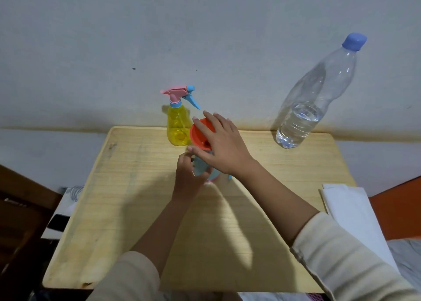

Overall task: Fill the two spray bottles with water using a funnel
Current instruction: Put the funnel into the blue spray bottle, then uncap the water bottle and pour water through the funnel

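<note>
Your left hand (pixel 189 178) grips the pale-blue plastic spray bottle (pixel 201 169) mid-table; your right hand (pixel 222 145) clasps the orange plastic funnel (pixel 200 136) atop it — yellow plastic spray bottle (pixel 177 127) just beside, at the wooden table (pixel 136 209) far edge.

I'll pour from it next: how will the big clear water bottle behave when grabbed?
The water bottle looks roughly a third full, so it is probably fairly light, with its weight low. It is tall and narrow, so a high push might tip it. Its thin clear walls will likely dent under a squeeze; the blue cap is on.
</note>
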A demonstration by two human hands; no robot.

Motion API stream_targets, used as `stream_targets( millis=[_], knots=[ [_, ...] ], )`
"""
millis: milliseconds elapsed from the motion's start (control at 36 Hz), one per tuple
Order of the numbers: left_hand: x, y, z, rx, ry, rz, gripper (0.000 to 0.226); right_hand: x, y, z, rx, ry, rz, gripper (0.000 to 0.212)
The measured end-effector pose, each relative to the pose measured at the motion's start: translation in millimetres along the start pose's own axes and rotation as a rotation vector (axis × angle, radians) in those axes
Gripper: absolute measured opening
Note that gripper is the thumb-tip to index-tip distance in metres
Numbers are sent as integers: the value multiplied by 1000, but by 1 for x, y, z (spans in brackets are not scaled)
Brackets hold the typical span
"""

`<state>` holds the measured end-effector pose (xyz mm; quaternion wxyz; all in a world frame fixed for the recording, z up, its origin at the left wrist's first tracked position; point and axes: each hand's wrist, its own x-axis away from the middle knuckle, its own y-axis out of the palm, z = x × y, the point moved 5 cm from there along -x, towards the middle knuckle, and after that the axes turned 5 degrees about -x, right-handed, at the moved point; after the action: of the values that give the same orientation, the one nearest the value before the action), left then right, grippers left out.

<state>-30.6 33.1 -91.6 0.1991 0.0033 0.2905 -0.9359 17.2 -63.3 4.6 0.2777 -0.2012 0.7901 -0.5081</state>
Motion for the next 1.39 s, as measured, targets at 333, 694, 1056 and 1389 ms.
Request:
stream_targets(
  millis=[333, 694, 1056, 1389],
  knots=[
    [50, 33, 91, 111, 444, -38, 33, 75, -50, 97, -450, 343, 618, 47],
    [-101, 135, 258, 226, 328, -394, 80, 57, -70, 241, -638, 795, 643, 107],
    [-81, 146, 252, 362, 261, -431, 73, 75, -71, 236, -654, 816, 729, 80],
    [-1, 99, 237, 430, 242, -441, 70, 147, -75, 158, -611, 846, 724, 82]
  ],
)
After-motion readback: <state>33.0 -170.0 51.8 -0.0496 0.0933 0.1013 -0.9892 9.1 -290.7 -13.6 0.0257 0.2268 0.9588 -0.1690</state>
